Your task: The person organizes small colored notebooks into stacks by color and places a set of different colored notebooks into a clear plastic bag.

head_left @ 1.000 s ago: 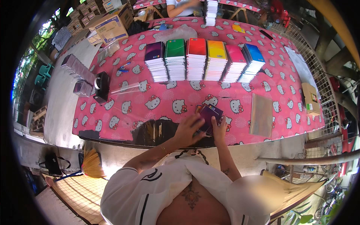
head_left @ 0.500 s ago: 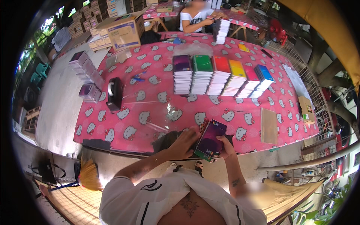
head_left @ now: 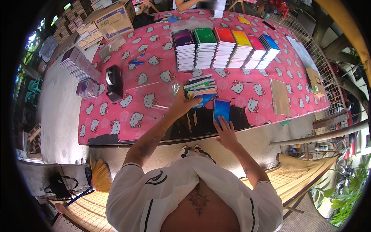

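My left hand [head_left: 186, 101] is closed around a bundle of thin spiral notebooks [head_left: 201, 86] in mixed colours, with green, orange and blue covers showing. The bundle is tilted just above the table, in front of the tall stacks. To its right, a blue notebook [head_left: 221, 108] lies on a torn black patch near the table's front edge. My right hand [head_left: 225, 131] rests over the near part of that notebook, its fingers stretched out and apart on the cover. Behind stand stacks of notebooks topped in purple [head_left: 182, 38], green [head_left: 203, 35], red [head_left: 224, 35], yellow [head_left: 242, 38], pink [head_left: 256, 43] and blue [head_left: 269, 42].
A pink patterned cover [head_left: 150, 101] spreads over the table. On the left are a black case with a light handle [head_left: 113, 83] and more notebook stacks [head_left: 81, 63]. A brown carton [head_left: 112, 21] stands behind. At right lie a flat tan board [head_left: 280, 96] and a small box [head_left: 315, 82].
The purple-covered notebooks between my hands no longer show on top. My left hand has moved outward with the mixed bundle, and my right hand is now on a blue notebook. The view has tilted down.
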`<state>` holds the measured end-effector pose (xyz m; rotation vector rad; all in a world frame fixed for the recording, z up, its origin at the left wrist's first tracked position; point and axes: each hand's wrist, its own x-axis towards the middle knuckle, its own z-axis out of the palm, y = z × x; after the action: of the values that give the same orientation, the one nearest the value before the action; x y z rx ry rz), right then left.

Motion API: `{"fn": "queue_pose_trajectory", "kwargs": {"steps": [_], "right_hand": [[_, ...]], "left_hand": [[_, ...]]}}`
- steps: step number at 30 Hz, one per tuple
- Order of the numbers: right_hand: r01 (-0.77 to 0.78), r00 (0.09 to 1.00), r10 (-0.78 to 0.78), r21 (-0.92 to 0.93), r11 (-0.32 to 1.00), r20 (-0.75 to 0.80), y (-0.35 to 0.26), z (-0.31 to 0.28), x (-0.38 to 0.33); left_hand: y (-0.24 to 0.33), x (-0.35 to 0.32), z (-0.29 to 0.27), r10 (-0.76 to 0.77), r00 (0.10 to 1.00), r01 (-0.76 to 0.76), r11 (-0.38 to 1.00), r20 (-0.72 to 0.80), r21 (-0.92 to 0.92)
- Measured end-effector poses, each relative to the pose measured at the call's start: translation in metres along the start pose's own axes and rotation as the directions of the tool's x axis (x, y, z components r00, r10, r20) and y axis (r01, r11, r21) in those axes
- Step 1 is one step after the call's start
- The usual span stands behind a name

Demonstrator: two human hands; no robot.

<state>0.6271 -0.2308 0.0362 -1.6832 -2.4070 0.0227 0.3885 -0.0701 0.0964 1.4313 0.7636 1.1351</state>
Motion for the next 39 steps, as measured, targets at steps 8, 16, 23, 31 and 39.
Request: {"fn": "queue_pose_trajectory", "kwargs": {"steps": [8,16,23,31,39], "right_hand": [[0.232,0.937,-0.072,0.454,0.860,-0.343,0.010,-0.074,0.046],[0.044,0.828,0.159,0.344,0.938,-0.538,0.033,-0.022,0.094],[0.130,0.865,0.477,0.988,0.085,-0.155,0.026,0.051,0.096],[0.218,0.929,0.308,0.976,-0.013,-0.204,0.031,0.017,0.102],[0.280,0.915,0.284,0.958,0.068,-0.287,0.030,0.012,0.095]], "left_hand": [[-0.029,0.011,0.027,-0.192,0.981,0.196,0.965,0.038,-0.173],[-0.052,0.003,0.027,-0.305,0.916,0.383,0.855,0.259,-0.349],[-0.035,-0.021,0.050,-0.084,0.977,0.062,0.992,0.198,0.113],[-0.051,-0.023,0.045,0.013,0.994,-0.023,0.996,0.110,0.086],[-0.057,-0.023,0.061,0.098,0.992,-0.103,0.993,0.081,0.063]]}}
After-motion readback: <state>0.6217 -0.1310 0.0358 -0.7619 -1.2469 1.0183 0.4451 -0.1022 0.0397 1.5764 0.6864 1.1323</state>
